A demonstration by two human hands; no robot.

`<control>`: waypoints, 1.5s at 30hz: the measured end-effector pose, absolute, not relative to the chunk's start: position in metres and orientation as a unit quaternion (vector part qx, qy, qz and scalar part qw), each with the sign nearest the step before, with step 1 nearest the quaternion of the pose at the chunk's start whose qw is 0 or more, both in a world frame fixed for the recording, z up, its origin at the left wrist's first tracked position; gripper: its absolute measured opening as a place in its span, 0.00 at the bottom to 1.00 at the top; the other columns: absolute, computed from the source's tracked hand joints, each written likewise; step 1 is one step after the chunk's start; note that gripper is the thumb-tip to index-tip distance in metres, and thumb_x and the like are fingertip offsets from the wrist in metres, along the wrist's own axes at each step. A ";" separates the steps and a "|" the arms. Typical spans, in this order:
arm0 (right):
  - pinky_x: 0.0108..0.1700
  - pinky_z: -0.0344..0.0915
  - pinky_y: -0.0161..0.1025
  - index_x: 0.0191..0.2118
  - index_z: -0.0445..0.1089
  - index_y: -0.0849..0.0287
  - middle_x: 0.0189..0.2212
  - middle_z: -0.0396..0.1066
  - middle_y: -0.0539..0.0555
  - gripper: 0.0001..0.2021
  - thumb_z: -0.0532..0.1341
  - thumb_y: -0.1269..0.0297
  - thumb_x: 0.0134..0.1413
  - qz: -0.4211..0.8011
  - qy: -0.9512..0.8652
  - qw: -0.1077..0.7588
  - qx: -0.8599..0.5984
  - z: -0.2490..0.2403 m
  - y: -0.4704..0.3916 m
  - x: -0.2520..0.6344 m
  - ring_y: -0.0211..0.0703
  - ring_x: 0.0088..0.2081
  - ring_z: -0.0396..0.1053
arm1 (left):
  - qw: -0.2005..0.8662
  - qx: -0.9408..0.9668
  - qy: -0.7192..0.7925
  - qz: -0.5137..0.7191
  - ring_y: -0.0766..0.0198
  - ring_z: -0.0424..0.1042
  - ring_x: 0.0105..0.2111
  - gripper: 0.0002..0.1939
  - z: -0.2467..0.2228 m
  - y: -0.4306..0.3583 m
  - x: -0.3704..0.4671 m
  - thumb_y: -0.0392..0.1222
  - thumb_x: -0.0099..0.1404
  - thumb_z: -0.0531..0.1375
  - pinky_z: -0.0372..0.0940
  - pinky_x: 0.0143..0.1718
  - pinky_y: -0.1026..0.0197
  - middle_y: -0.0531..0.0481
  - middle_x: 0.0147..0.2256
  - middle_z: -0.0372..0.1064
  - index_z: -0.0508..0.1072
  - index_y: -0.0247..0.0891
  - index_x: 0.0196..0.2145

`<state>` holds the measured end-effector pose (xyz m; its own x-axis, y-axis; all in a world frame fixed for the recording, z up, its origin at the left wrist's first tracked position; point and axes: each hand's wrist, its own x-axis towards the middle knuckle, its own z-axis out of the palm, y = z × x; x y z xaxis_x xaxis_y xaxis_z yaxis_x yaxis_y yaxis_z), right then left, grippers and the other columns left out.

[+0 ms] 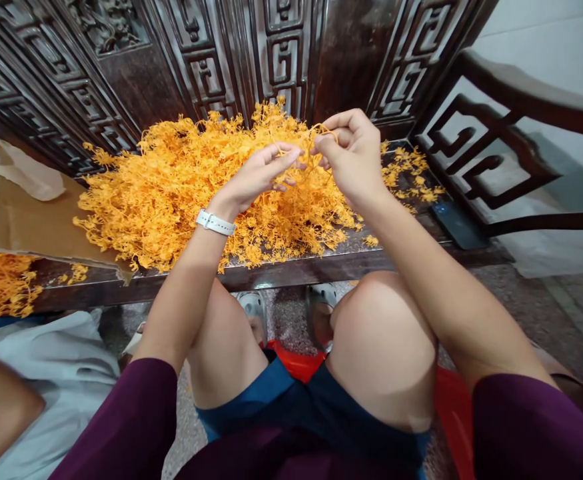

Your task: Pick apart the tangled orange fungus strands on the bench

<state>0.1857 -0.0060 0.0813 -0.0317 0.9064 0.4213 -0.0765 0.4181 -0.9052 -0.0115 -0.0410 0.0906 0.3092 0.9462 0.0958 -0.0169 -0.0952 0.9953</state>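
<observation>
A: Where is the orange material?

B: Most of it lies in one big tangled pile (186,193) on the dark wooden bench (311,265), against the carved back. One thin strand (321,125) is lifted above the pile, at the right hand (354,157).

A: And the fingers?

B: On the right, thumb and forefinger are together, clamped on that strand. The left hand (256,177) is just beside it, above the pile, with thumb and forefinger close to each other; I can't tell whether they grip any of it.

A: How far along does the work look?

B: The piece in hand seems to be mid-handling. Beyond that, I'd judge that plenty is left, since the large pile is thick and loose.

A: Is anything finished?

B: Nothing I can call finished for certain. A smaller scatter (414,175) lies on the bench to the right, near a dark phone (458,225), and another heap (1,283) sits at the left edge, beside a piece of cardboard (46,217). Whether either is done with or waiting, I can't say; both look as loose as the main pile.
</observation>
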 end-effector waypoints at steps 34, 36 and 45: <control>0.65 0.65 0.65 0.43 0.79 0.51 0.48 0.75 0.59 0.24 0.69 0.34 0.63 0.128 -0.822 0.444 -0.333 0.084 -0.021 0.194 0.62 0.54 0.69 | 0.518 0.514 0.398 0.555 0.58 0.81 0.54 0.17 0.092 -0.038 0.000 0.57 0.74 0.68 0.77 0.51 0.59 0.44 0.58 0.77 0.85 0.42 0.50; 0.66 0.63 0.67 0.43 0.79 0.51 0.48 0.74 0.59 0.23 0.70 0.34 0.62 0.138 -0.821 0.442 -0.333 0.083 -0.020 0.193 0.64 0.55 0.68 | 0.529 0.510 0.397 0.550 0.58 0.81 0.53 0.15 0.092 -0.039 0.001 0.54 0.74 0.69 0.77 0.51 0.59 0.43 0.55 0.78 0.85 0.41 0.49; 0.71 0.63 0.62 0.35 0.77 0.52 0.44 0.74 0.56 0.21 0.75 0.39 0.59 0.354 -0.753 0.488 -0.265 0.084 -0.015 0.183 0.59 0.59 0.71 | 0.598 0.487 0.354 0.530 0.77 0.71 0.29 0.21 0.097 -0.038 0.005 0.57 0.81 0.59 0.62 0.25 0.73 0.47 0.46 0.78 0.83 0.37 0.49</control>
